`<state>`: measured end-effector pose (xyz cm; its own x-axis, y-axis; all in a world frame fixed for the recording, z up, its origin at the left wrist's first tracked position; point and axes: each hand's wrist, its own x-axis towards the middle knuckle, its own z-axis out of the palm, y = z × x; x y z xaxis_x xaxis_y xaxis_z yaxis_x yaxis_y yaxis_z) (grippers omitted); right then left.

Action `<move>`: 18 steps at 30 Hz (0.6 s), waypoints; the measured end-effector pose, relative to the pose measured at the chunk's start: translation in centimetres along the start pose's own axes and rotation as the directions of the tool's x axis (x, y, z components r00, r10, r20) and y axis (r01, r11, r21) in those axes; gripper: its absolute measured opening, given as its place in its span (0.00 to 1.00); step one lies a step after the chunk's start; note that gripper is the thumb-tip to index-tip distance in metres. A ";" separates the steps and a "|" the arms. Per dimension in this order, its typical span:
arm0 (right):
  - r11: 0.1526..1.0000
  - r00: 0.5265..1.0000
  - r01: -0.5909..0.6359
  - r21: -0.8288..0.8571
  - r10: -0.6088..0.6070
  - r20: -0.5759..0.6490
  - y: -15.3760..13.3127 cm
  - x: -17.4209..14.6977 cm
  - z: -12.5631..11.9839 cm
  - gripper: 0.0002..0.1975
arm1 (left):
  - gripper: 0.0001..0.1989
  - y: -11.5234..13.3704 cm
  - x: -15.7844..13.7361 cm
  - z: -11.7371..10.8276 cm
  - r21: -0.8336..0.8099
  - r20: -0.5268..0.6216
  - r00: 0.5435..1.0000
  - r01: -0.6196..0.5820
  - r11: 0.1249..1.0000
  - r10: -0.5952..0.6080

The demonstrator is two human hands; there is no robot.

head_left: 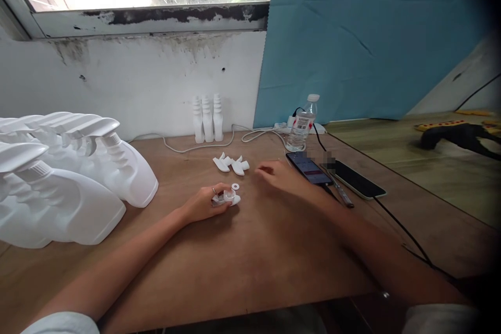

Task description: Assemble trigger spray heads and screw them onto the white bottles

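Observation:
My left hand (206, 202) is closed round a small white plastic spray-head part (229, 196), just above the table. Its round open end faces up between thumb and fingers, and a pale tip sticks out to the right. Beside the fingertips is a white ring-shaped washer (235, 187). To the right, my right hand (279, 175) has its fingers curled together low over the table; whether anything small is in them is hidden. Left of it lie white plastic sprayer shells (221, 162) and, touching or nearly so, another white shell piece (239, 166).
Large white spray bottles (97, 182) lie in a group at the left. Three slim white bottles (207, 119) stand by the wall. At the right are a clear water bottle (302, 125), a lit phone (308, 168), a pen (344, 195), a dark-screened phone (358, 180) and cables.

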<state>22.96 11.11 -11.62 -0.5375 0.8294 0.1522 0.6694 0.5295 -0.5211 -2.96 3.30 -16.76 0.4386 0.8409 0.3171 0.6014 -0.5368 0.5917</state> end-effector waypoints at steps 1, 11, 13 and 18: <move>0.974 0.991 -0.100 -0.201 0.117 0.070 0.5 0.0 -1.4 0.11 | 0.15 0.1 0.1 0.0 0.005 -0.001 1.000 -0.014 1.000 0.014; 0.764 0.677 -0.372 -0.527 0.611 0.409 1.7 -0.6 -4.8 0.18 | 0.12 0.1 0.2 0.1 0.040 -0.041 0.996 -0.080 0.996 0.082; 0.790 0.711 -0.350 -0.504 0.574 0.406 1.6 -0.5 -4.7 0.18 | 0.14 0.1 0.1 0.0 0.066 -0.030 0.997 -0.064 0.996 0.066; 0.950 0.953 -0.293 0.111 0.280 0.119 0.3 -0.6 -4.6 0.05 | 0.25 0.9 0.0 -0.1 0.011 0.015 0.999 0.031 0.999 -0.032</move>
<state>25.86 11.57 -8.06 -0.3855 0.9172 -0.1009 0.7363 0.2399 -0.6327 -2.47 2.87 -16.20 0.4292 0.8563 0.2874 0.6222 -0.5109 0.5931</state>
